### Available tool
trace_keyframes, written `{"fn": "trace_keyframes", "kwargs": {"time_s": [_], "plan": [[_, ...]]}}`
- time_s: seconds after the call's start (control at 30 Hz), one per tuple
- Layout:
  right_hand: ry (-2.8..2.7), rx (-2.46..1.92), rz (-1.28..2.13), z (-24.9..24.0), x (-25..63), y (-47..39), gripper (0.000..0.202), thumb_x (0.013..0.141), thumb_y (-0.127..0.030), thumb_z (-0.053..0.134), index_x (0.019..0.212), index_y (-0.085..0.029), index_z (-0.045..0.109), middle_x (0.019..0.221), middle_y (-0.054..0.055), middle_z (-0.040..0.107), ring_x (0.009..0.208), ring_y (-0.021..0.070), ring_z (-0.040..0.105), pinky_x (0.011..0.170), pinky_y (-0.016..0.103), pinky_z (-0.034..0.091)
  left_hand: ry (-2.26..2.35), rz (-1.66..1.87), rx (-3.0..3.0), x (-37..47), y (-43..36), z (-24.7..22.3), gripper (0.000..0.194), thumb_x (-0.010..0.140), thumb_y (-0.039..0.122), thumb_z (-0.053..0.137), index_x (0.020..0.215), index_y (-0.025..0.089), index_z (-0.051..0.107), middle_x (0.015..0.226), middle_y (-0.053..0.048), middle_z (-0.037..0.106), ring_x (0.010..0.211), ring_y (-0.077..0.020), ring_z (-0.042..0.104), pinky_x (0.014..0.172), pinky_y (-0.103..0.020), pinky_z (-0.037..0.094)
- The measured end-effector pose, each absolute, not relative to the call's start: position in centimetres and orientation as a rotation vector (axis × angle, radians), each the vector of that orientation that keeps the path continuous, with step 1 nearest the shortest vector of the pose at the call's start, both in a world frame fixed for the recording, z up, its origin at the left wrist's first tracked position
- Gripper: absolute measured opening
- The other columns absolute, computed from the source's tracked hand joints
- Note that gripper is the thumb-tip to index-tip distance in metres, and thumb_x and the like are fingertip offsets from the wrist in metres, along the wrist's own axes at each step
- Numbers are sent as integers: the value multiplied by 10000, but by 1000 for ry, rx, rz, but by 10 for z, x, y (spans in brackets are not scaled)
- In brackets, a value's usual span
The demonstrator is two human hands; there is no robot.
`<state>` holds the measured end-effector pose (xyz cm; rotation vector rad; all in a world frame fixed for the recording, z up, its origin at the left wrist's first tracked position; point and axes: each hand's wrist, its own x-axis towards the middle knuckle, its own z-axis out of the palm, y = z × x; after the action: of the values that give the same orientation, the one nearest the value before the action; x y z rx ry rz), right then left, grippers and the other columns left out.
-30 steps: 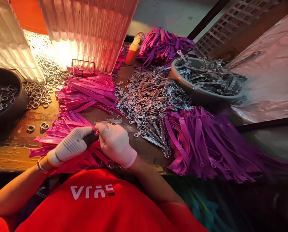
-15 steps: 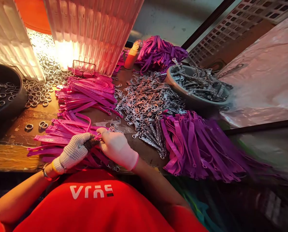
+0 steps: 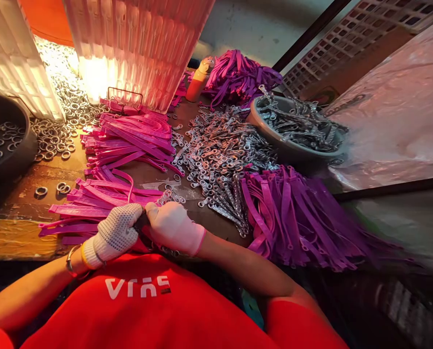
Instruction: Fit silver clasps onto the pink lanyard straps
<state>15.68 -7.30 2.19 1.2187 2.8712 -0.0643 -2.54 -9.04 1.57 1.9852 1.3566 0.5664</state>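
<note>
My left hand (image 3: 117, 230), in a white dotted glove with a dark patch at the fingertips, is closed at the front edge of the bench. My right hand (image 3: 175, 227), in a plain pale glove, is closed against it, knuckles up. Between them they pinch a pink strap (image 3: 139, 246), mostly covered by the fingers; its held end is hidden. Just behind my hands lies a pile of pink straps (image 3: 93, 198). Small metal rings and links (image 3: 171, 195) sit beyond my right hand.
A heap of metal links (image 3: 224, 145) lies right of centre, by a grey bowl (image 3: 296, 148) filled with them. Purple straps (image 3: 292, 218) hang over the front edge. At left are loose rings (image 3: 56, 138) and a dark tub (image 3: 27, 155). An orange bottle (image 3: 198, 82) stands behind.
My hands have drawn slightly toward my body and turned inward, with the right elbow swung outward. The pink end seen between the fingertips before is now covered.
</note>
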Motion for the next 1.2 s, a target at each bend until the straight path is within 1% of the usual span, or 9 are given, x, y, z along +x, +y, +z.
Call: {"fn": "trace_keyframes", "kwargs": {"time_s": [0.3, 0.4, 0.5, 0.63, 0.73, 0.87, 1.03, 1.13, 1.2], "plan": [[2803, 1327, -409, 56, 170, -62, 309, 940, -461, 599, 919, -163, 679, 681, 51, 692, 603, 183, 611, 558, 270, 286, 1169, 512, 1928, -65, -62, 48, 221, 789, 131, 479, 794, 196, 691, 785, -25, 728, 680, -186, 612, 620, -272, 444], [2825, 1292, -803, 63, 197, -48, 260, 885, -463, 698, 905, -204, 703, 806, 18, 722, 747, 171, 644, 648, 244, 367, 1440, 629, 1799, -91, -58, 55, 225, 842, 259, 554, 974, 222, 733, 739, 1, 719, 612, -167, 597, 566, -260, 442], [2860, 1519, -1048, 50, 229, -9, 243, 963, -424, 593, 1002, -220, 719, 1003, 25, 729, 916, 171, 643, 792, 251, 429, 1618, 730, 1379, -100, -58, 57, 257, 894, 396, 592, 1054, 244, 723, 597, 28, 623, 511, -123, 506, 470, -220, 369], [2418, 2225, -276, 7, 252, 66, 267, 990, -295, 504, 1027, -140, 719, 1029, 132, 715, 964, 236, 627, 819, 318, 415, 1348, 825, 741, -80, -50, 51, 390, 852, 555, 621, 1020, 223, 739, 890, -90, 722, 655, -155, 608, 403, -202, 323], [2188, 2247, 109, -23, 250, 108, 307, 973, -204, 462, 1137, -64, 681, 1151, 244, 649, 1064, 305, 585, 829, 366, 397, 1145, 789, 573, -55, -42, 46, 472, 856, 612, 573, 1012, 200, 742, 1058, -159, 719, 732, -191, 646, 367, -196, 217], [2233, 2207, 92, -38, 246, 126, 359, 936, -58, 374, 1112, -29, 685, 1148, 280, 631, 1087, 321, 573, 859, 400, 394, 923, 742, 399, -28, -42, 45, 394, 873, 478, 580, 1016, 146, 737, 984, -181, 719, 705, -183, 634, 370, -205, 162], [2292, 2271, 33, -30, 258, 121, 346, 959, -93, 361, 1088, -11, 671, 1103, 277, 655, 1067, 314, 596, 879, 400, 414, 929, 735, 363, -22, -56, 51, 341, 733, 144, 699, 1074, 135, 708, 835, -100, 703, 563, -88, 549, 370, -174, 173], [2363, 2375, -50, -14, 259, 102, 409, 1005, -142, 247, 1173, -57, 611, 1121, 223, 669, 972, 240, 637, 820, 344, 460, 973, 764, 425, -29, -66, 49, 388, 738, 141, 747, 1117, 154, 666, 964, -97, 719, 557, -63, 553, 378, -150, 214], [2532, 2495, -448, 0, 251, 75, 421, 1024, -196, 191, 1214, -114, 558, 1108, 159, 683, 765, 170, 646, 704, 299, 483, 989, 811, 490, -33, -71, 46, 397, 773, 211, 753, 1150, 164, 639, 1054, -114, 726, 581, -76, 591, 399, -150, 280]]}}
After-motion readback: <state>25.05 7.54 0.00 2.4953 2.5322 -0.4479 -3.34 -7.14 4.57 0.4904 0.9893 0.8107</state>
